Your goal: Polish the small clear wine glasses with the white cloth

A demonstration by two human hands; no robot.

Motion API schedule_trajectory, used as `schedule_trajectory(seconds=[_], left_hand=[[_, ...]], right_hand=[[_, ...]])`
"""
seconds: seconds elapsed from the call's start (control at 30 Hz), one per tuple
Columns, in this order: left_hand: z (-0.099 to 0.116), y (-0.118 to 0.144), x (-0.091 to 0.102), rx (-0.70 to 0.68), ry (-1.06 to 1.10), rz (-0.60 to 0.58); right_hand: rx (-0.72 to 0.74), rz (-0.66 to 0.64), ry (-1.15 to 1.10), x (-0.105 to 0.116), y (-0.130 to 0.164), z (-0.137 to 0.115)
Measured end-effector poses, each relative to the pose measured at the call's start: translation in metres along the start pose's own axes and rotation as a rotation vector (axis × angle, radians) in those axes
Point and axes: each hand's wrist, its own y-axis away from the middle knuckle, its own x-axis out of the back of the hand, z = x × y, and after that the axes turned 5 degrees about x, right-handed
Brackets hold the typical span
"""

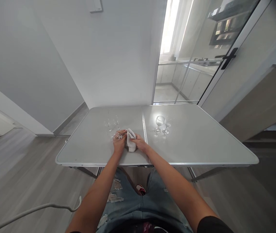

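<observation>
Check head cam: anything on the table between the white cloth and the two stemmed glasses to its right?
Nothing: between white cloth and stemmed glasses only bare table and its centre seam show, head view.

Grey folding table (196, 145) bears wine glasses (159, 124), cloth (131, 143).

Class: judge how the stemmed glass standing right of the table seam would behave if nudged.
The stemmed glass looks thin and clear, so probably fragile. Its wide bowl on a narrow stem suggests it tips easily. The smooth table may let it slide.
</observation>
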Motion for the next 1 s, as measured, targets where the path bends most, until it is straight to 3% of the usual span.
schedule_trajectory(seconds=[0.17,0.33,0.43,0.6,0.7,0.87,1.0], left_hand=[[-0.003,-0.001,0.002,0.08,0.01,0.145],[-0.005,0.0,0.0,0.111,0.038,0.0],[-0.001,0.001,-0.002,0.084,0.024,-0.057],[0.002,0.0,0.002,0.062,-0.044,0.114],[-0.003,-0.001,0.004,0.083,-0.036,0.146],[-0.007,-0.001,0.0,0.141,0.045,0.019],[-0.002,0.001,-0.002,0.117,0.028,-0.05]], right_hand=[[0.056,-0.026,0.057,0.002,0.002,-0.005],[0.13,-0.021,0.059,0.002,0.001,-0.009],[0.092,-0.034,0.026,0.001,0.0,-0.002],[-0.007,-0.149,0.055,0.002,0.002,0.006],[0.066,-0.141,0.12,0.003,0.004,0.001],[0.201,-0.101,0.128,0.003,0.001,-0.009],[0.115,-0.11,0.073,0.003,0.001,0.001]])
